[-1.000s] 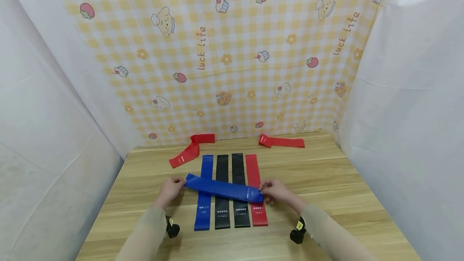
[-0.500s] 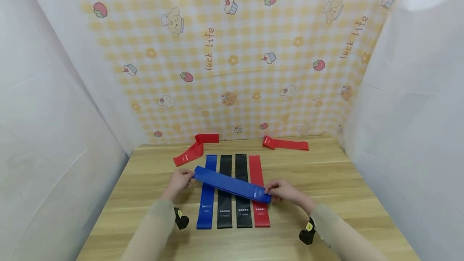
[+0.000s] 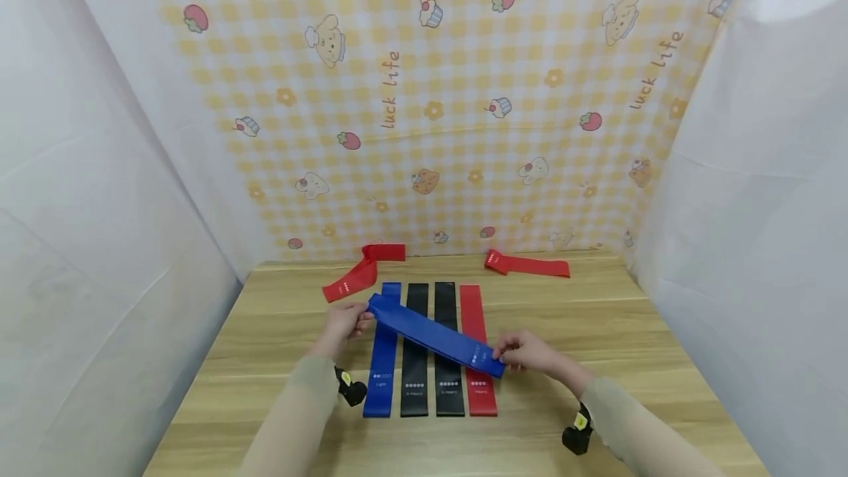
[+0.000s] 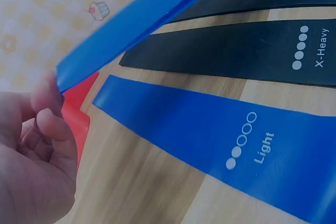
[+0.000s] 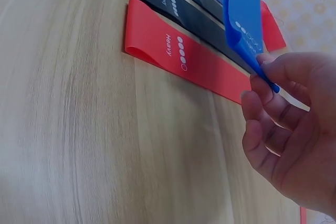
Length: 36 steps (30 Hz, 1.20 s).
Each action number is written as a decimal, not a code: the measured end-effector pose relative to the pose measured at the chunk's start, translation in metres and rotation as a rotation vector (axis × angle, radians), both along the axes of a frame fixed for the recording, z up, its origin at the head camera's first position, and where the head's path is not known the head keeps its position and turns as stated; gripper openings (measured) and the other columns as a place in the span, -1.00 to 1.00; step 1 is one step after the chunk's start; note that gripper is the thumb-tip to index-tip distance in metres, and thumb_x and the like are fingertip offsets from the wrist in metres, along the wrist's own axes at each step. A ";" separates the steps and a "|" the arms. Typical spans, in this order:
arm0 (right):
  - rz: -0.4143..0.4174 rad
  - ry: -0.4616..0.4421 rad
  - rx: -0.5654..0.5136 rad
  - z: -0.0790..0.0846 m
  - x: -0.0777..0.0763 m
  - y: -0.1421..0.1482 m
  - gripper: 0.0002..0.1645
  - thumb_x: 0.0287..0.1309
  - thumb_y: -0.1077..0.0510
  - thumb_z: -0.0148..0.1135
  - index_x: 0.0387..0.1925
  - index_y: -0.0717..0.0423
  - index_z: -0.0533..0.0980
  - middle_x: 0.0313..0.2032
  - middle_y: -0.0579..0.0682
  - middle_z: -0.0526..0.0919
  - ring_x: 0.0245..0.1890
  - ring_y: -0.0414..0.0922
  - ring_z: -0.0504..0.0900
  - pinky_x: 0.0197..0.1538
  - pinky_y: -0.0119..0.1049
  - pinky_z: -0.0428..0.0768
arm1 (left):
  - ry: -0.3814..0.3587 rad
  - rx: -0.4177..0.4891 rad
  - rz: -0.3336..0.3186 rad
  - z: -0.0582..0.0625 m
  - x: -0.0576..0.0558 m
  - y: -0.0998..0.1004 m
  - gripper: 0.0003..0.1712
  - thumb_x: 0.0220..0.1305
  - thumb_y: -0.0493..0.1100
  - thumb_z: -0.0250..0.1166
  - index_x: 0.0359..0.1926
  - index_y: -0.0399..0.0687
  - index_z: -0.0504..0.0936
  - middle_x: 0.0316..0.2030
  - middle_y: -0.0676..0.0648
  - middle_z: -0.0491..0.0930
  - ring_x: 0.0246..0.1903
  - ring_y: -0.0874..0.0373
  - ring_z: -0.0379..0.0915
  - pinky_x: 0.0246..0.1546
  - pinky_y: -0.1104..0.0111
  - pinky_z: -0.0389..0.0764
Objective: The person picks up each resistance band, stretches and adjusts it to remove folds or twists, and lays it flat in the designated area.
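Stretched slantwise between both hands is a blue resistance band (image 3: 430, 331) marked Light, raised above the table. My left hand (image 3: 341, 325) pinches its far left end; my right hand (image 3: 531, 352) pinches the printed near right end. Beneath it several flat bands lie side by side: a blue one (image 3: 379, 392) marked Light, two black ones marked X-Heavy, the left black band (image 3: 414, 374) and the right black band (image 3: 446, 304), and a red band (image 3: 472, 308) marked Heavy. The held band covers parts of them. In the right wrist view, thumb and fingertips grip the corner of the held band (image 5: 245, 11).
Two more red bands lie at the back of the wooden table (image 3: 596, 330): a bent one (image 3: 354, 282) at left and a folded one (image 3: 536, 266) at right. A checked cloth (image 3: 437, 131) hangs behind, with white sheets on both sides.
The held blue band has tilted more steeply, its left end moving away and its right end coming nearer. Both hands keep their pinch. The whole view has shifted slightly.
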State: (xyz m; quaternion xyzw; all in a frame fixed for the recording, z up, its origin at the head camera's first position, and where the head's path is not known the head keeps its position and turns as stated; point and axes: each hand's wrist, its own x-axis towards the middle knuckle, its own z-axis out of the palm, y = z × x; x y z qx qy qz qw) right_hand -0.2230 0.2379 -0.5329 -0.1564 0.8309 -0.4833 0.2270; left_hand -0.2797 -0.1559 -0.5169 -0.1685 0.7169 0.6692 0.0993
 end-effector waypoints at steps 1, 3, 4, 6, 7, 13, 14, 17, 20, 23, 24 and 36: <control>0.001 0.003 0.001 0.001 0.001 0.001 -0.86 0.26 0.28 0.12 -0.26 0.20 0.60 -0.41 0.00 0.58 -0.49 -0.06 0.49 -0.47 -0.28 0.45 | -0.003 -0.002 -0.002 0.001 0.000 0.002 -0.67 0.42 -0.17 0.15 0.00 -0.38 0.58 -0.45 -0.13 0.65 -0.60 0.20 0.42 -0.55 0.49 0.44; 0.003 0.005 0.004 0.002 0.003 0.004 -0.87 0.25 0.28 0.14 -0.26 0.20 0.61 -0.42 0.00 0.58 -0.49 -0.05 0.50 -0.48 -0.29 0.44 | -0.016 0.002 -0.004 0.002 -0.001 0.004 -0.68 0.42 -0.17 0.14 -0.02 -0.37 0.58 -0.49 -0.07 0.63 -0.63 0.22 0.37 -0.56 0.48 0.41; 0.003 0.005 0.006 0.002 0.004 0.005 -0.87 0.25 0.27 0.14 -0.26 0.20 0.61 -0.42 0.00 0.58 -0.49 -0.05 0.50 -0.48 -0.29 0.44 | -0.027 0.015 -0.005 0.003 -0.002 0.006 -0.68 0.42 -0.17 0.14 -0.01 -0.36 0.57 -0.49 -0.07 0.63 -0.62 0.23 0.37 -0.54 0.48 0.41; 0.006 0.003 0.007 0.004 0.005 0.008 -0.87 0.26 0.27 0.14 -0.25 0.20 0.61 -0.43 -0.02 0.57 -0.50 -0.07 0.49 -0.48 -0.30 0.43 | -0.048 0.062 -0.002 0.005 -0.002 0.009 -0.68 0.44 -0.17 0.12 0.00 -0.38 0.56 -0.44 -0.11 0.65 -0.61 0.23 0.39 -0.49 0.47 0.45; 0.012 0.003 0.003 0.005 0.006 0.008 -0.87 0.25 0.27 0.15 -0.25 0.20 0.61 -0.43 -0.02 0.57 -0.50 -0.07 0.49 -0.48 -0.31 0.42 | -0.057 0.085 0.005 0.005 -0.003 0.009 -0.68 0.44 -0.17 0.11 0.00 -0.38 0.56 -0.42 -0.13 0.66 -0.60 0.22 0.42 -0.47 0.47 0.48; 0.054 0.023 -0.002 0.006 0.009 0.010 -0.86 0.22 0.27 0.13 -0.27 0.20 0.60 -0.45 -0.05 0.57 -0.53 -0.15 0.48 -0.48 -0.36 0.45 | -0.084 0.181 0.043 0.005 -0.003 0.014 -0.58 0.46 -0.20 0.08 0.19 -0.43 0.43 -0.33 -0.15 0.69 -0.47 0.13 0.64 -0.30 0.40 0.63; 0.056 0.024 -0.004 0.006 0.009 0.010 -0.86 0.22 0.27 0.13 -0.27 0.20 0.60 -0.45 -0.06 0.58 -0.53 -0.16 0.48 -0.48 -0.36 0.45 | -0.079 0.190 0.043 0.005 -0.003 0.015 -0.55 0.47 -0.21 0.07 0.22 -0.46 0.39 -0.33 -0.15 0.69 -0.45 0.12 0.66 -0.28 0.39 0.64; 0.062 0.024 -0.007 0.006 0.011 0.009 -0.86 0.20 0.29 0.13 -0.28 0.21 0.60 -0.44 -0.05 0.57 -0.52 -0.14 0.47 -0.47 -0.34 0.45 | -0.069 0.207 0.047 0.006 -0.003 0.017 -0.52 0.48 -0.21 0.05 0.26 -0.48 0.33 -0.30 -0.16 0.69 -0.42 0.11 0.67 -0.24 0.37 0.64; 0.058 0.016 -0.009 0.006 0.015 0.008 -0.87 0.19 0.30 0.14 -0.28 0.21 0.60 -0.43 -0.04 0.58 -0.51 -0.12 0.46 -0.46 -0.31 0.44 | -0.050 0.200 0.037 0.006 -0.005 0.022 -0.52 0.48 -0.22 0.04 0.26 -0.49 0.31 -0.23 -0.21 0.68 -0.38 0.10 0.67 -0.20 0.34 0.63; 0.055 0.009 -0.010 0.005 0.018 0.008 -0.87 0.20 0.31 0.14 -0.28 0.21 0.60 -0.42 -0.04 0.58 -0.50 -0.13 0.46 -0.45 -0.31 0.44 | -0.027 0.164 0.015 0.005 -0.007 0.027 -0.54 0.49 -0.22 0.03 0.25 -0.49 0.33 -0.13 -0.29 0.65 -0.32 0.06 0.67 -0.18 0.32 0.63; 0.054 0.007 -0.007 0.004 0.019 0.008 -0.88 0.20 0.31 0.14 -0.28 0.21 0.60 -0.42 -0.05 0.58 -0.50 -0.15 0.46 -0.45 -0.32 0.44 | -0.018 0.155 0.009 0.005 -0.008 0.029 -0.54 0.48 -0.22 0.04 0.24 -0.50 0.34 -0.10 -0.32 0.63 -0.28 0.03 0.67 -0.18 0.32 0.63; 0.048 0.027 -0.027 -0.001 0.029 0.011 -0.95 0.13 0.34 0.23 -0.34 0.24 0.59 -0.57 -0.12 0.47 -0.57 -0.17 0.42 -0.51 -0.40 0.39 | 0.106 0.006 -0.070 0.024 -0.022 0.063 -0.61 0.46 -0.20 0.09 0.12 -0.47 0.47 -0.12 -0.36 0.63 -0.19 -0.11 0.66 -0.18 0.22 0.64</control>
